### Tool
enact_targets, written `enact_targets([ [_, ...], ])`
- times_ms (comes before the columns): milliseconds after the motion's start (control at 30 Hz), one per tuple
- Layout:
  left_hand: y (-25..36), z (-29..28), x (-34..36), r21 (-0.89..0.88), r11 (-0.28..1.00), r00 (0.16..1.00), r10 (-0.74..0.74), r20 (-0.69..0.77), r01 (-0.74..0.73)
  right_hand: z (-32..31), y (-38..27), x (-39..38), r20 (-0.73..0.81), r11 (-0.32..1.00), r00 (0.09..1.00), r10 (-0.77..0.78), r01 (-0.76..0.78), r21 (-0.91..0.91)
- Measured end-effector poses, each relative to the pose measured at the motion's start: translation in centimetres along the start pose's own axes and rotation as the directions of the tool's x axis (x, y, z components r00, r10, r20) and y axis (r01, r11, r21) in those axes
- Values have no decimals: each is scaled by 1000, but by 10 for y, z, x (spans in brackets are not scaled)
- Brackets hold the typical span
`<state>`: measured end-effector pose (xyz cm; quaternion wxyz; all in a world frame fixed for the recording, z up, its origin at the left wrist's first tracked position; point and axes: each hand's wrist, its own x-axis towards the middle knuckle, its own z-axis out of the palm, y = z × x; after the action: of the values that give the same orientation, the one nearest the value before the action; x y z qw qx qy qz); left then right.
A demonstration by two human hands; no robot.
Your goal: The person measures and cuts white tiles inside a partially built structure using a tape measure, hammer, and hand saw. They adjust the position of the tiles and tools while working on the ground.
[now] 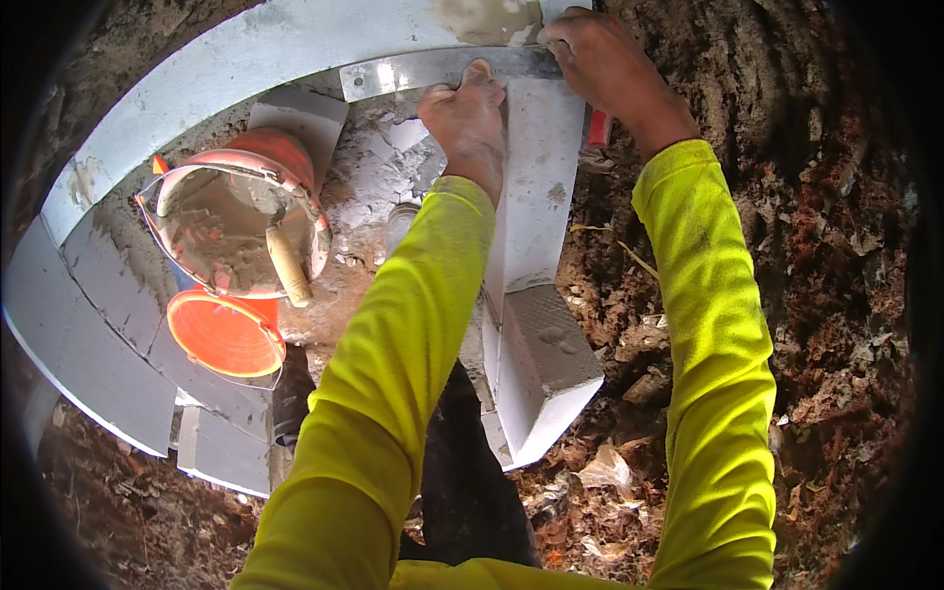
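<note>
A flat metal straightedge (423, 73) with a hole at its left end lies along the inner edge of a pale block wall (246, 49). My left hand (467, 123) grips it near the middle, thumb pressed on the metal. My right hand (610, 74) is closed at its right end, by the wall's corner; the fingertips are partly hidden. Below the straightedge, a pale block course (541, 187) runs toward me, with a rough-topped block (546, 344) at its near end. Wet mortar (487, 20) is smeared on the wall just beyond my hands.
At left stands a mortar-filled bucket (320, 246) with a wooden tool handle (287, 265) sticking out. An orange bucket (226, 334) sits in front of it. A red object (598, 128) lies beside the block course. Rough soil (787, 246) and debris spread on the right.
</note>
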<state>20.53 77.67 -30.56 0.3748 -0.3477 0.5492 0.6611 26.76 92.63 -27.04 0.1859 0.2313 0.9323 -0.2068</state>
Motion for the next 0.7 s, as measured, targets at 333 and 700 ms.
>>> enact_targets([
  [333,-2,-1,3,-70,997,999,19,30,-16,-28,2,-17,42,931,971,234,-211,-297],
  [700,-7,-5,4,0,1000,999,-19,48,19,-10,-19,-7,-144,996,987,-78,71,-51],
])
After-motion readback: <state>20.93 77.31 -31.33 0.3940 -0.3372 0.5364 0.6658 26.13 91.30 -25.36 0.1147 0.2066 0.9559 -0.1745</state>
